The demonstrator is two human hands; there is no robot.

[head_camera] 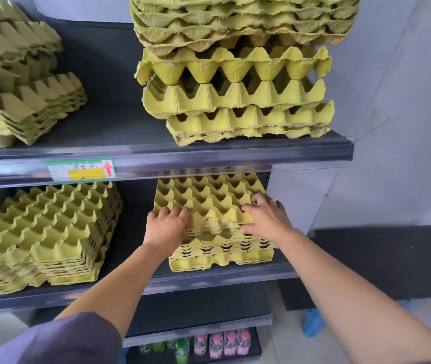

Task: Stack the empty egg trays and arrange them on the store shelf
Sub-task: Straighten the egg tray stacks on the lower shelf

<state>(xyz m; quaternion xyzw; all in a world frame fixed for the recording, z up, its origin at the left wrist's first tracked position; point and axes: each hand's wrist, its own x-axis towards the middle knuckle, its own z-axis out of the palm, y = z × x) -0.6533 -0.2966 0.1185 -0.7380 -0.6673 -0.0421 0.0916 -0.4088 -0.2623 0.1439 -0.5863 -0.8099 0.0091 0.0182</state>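
A short stack of yellow egg trays (pixel 209 198) sits at the right of the middle shelf (pixel 209 281). My left hand (pixel 165 225) holds the front left corner of the stack's upper trays, fingers on top and thumb tucked under their edge. My right hand (pixel 265 218) holds the front right part the same way, fingers spread over the cups, thumb under the edge. The upper trays' front edge is lifted a little off the trays below. A taller stack of trays (pixel 43 232) stands at the left of the same shelf.
On the upper shelf (pixel 209 151) a tall, uneven pile of trays (pixel 235 74) stands right and a slumped pile (pixel 17 82) left. A price label (pixel 81 169) is on the shelf rail. Bottles (pixel 219 344) fill the bottom shelf. A wall is on the right.
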